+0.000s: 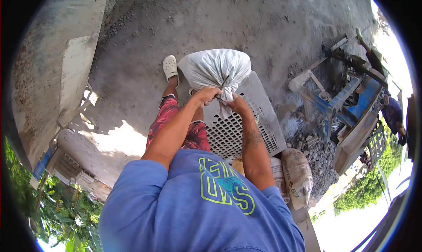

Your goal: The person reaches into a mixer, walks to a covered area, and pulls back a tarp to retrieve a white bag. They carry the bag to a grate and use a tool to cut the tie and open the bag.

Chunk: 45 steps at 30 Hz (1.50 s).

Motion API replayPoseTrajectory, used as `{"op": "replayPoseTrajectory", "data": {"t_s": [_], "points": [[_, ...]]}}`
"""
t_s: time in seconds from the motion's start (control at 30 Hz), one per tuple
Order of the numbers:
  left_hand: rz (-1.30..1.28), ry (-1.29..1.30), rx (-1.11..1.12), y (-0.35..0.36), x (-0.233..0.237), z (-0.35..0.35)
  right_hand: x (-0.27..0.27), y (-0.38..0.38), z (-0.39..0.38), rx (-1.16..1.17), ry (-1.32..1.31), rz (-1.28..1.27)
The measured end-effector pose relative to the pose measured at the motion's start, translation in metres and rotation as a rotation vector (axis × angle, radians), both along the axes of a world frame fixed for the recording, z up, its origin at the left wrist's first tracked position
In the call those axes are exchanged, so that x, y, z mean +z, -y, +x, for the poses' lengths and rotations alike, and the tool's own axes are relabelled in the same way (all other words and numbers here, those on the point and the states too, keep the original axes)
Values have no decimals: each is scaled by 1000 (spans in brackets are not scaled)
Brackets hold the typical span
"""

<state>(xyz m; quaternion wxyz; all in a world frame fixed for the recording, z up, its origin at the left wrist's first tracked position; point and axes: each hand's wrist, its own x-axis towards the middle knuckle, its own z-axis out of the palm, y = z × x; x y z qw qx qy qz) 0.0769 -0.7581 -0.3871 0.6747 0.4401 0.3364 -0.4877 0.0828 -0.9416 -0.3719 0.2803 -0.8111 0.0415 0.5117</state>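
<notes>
A full white sack (pixel 215 67) stands before me, its mouth gathered into a twisted neck. A thin dark tie strip (pixel 225 81) runs around that neck, with one end sticking up. My left hand (pixel 206 96) is closed on the strip at the left side of the neck. On the other side my right hand (pixel 238 104) is closed close against the gathered neck, and its fingertips are partly hidden. The loose end of the sack (pixel 225 112) hangs below the hands. Beneath lies a grey perforated plastic panel (pixel 263 113).
Filled printed sacks (pixel 296 177) stand at my right, beside rubble (pixel 318 157). A blue metal machine frame (pixel 340 104) is farther right, with another person (pixel 391 113) beyond it. A large worn panel (pixel 72 67) rises at left. Dusty ground (pixel 211 21) lies ahead.
</notes>
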Motion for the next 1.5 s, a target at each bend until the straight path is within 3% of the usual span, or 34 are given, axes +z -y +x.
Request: {"op": "replayPoseTrajectory", "data": {"t_s": [0.07, 0.1, 0.13, 0.17, 0.23, 0.3, 0.37, 0.43, 0.47, 0.53, 0.6, 0.67, 0.7, 0.83, 0.93, 1.03, 1.17, 1.23, 1.3, 1.33, 1.37, 1.4, 1.43, 1.5], "points": [[157, 327, -320, -7, -5, 2, 11, -4, 0, 6, 20, -42], [150, 329, -319, -8, -8, 2, 19, -7, 0, 24, 37, -80], [333, 498, -362, -9, -11, 0, 14, -6, -5, 10, 71, -95], [522, 672, -402, -11, -14, 0, -9, 4, -15, 11, 75, -95], [591, 714, -454, -5, 2, 4, -57, 28, -33, 225, 104, -12], [827, 919, -312, 2, 6, 3, -48, 22, -29, 225, 85, -18], [833, 913, -290, 4, 7, 5, -25, 11, -18, 222, 66, -25], [884, 823, -396, 3, 5, 8, 20, -16, 3, -28, -69, -154], [882, 825, -395, 1, 5, 8, 7, -9, -2, -29, -68, -156], [907, 1130, -636, -9, 4, 5, -28, 11, -17, 107, 24, -11], [900, 1224, -821, -9, 1, 1, 12, -8, -2, -32, -17, -68], [860, 1171, -925, -2, 14, 4, 2, -5, -12, -1, 102, -82], [762, 972, -1104, 4, 34, 18, 8, -5, -12, -34, 96, -50], [601, 804, -1391, 7, 32, 53, -13, -9, -21, -83, 114, -21], [613, 876, -1582, 12, 45, 61, -9, -13, -16, -95, 120, -24], [649, 978, -1719, 1, 19, 65, 1, -15, -19, -114, 133, -38], [797, 1053, -1600, -34, -4, 100, -33, -14, -25, -161, 20, 14], [597, 1152, -1622, -44, -3, 107, -38, -15, -26, -116, 116, 28], [283, 1136, -1441, -42, -22, 96, -11, -14, -19, -125, 99, -5], [193, 904, -1270, -32, -25, 89, -21, -14, -21, -95, 157, -12], [238, 996, -1121, -16, 0, 80, -11, -13, -15, -74, 78, -3], [319, 906, -1100, 3, 25, 79, 3, -12, -12, -90, 107, 45], [455, 1143, -1163, 14, 11, 69, -10, -13, -14, -85, 100, 36], [474, 1208, -1275, 32, 25, 40, -38, -9, -14, 28, 142, 169]]}}
